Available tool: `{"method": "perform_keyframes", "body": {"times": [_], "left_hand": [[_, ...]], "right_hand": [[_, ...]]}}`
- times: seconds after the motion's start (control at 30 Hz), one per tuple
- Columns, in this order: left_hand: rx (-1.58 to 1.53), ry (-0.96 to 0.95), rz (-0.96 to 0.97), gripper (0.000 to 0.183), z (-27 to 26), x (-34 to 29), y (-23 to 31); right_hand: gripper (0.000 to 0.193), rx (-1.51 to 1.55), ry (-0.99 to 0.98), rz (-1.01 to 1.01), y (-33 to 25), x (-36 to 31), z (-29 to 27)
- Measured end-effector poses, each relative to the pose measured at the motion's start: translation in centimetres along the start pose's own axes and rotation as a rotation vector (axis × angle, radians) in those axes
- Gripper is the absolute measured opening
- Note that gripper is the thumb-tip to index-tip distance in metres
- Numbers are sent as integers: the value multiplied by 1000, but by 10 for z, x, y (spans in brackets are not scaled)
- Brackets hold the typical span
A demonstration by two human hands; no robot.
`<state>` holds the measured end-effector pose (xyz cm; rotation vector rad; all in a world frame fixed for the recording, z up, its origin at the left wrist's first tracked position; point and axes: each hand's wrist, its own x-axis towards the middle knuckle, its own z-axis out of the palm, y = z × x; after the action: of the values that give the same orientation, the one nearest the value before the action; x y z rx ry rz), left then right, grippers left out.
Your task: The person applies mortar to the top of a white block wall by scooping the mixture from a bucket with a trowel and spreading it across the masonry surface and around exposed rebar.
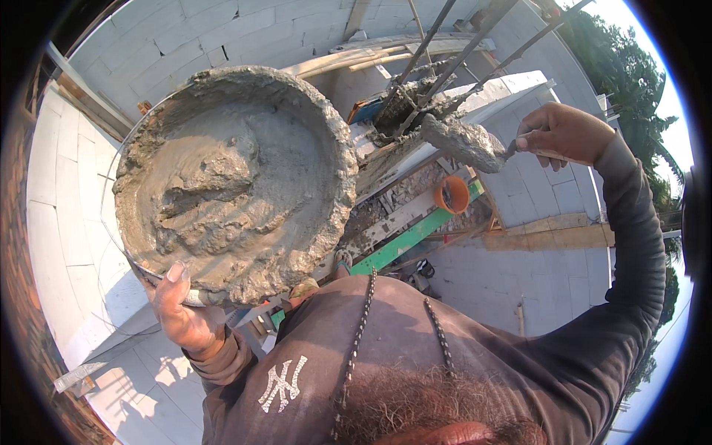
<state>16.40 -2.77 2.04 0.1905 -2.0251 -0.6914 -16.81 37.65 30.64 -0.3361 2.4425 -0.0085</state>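
My left hand [185, 315] grips the near-left rim of a round bucket [344, 159], thumb over the edge, fingers mostly hidden beneath. Wet grey mortar [222, 174] fills the bucket, hollowed and heaped in the middle, and crusts its rim. At the right, my raised right hand [564, 133] is closed around the handle of a trowel [510, 150]. A thick lump of mortar covers the trowel's blade. The blade is beside a mortar-smeared opening [397, 115] at the wall top, where steel rebars [478, 44] stick up.
Pale block walls [170, 41] stand at the back, left and right. Far below are an orange bucket [454, 194], a green plank [404, 241] and rubble. Wooden strips [348, 61] lie along the far ledge. Trees [619, 67] rise beyond the right wall.
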Motion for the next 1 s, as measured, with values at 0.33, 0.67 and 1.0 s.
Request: {"method": "perform_keyframes", "body": {"times": [0.33, 0.67, 1.0], "left_hand": [[-24, 91, 20, 22, 2, -10, -2], [-57, 33, 8, 20, 1, 4, 2], [-248, -34, -70, 35, 13, 38, 28]], "right_hand": [[40, -113, 45, -11, -33, 28, 0], [31, 460, 191, -99, 42, -40, 41], [26, -141, 756, -793, -154, -23, 61]]}}
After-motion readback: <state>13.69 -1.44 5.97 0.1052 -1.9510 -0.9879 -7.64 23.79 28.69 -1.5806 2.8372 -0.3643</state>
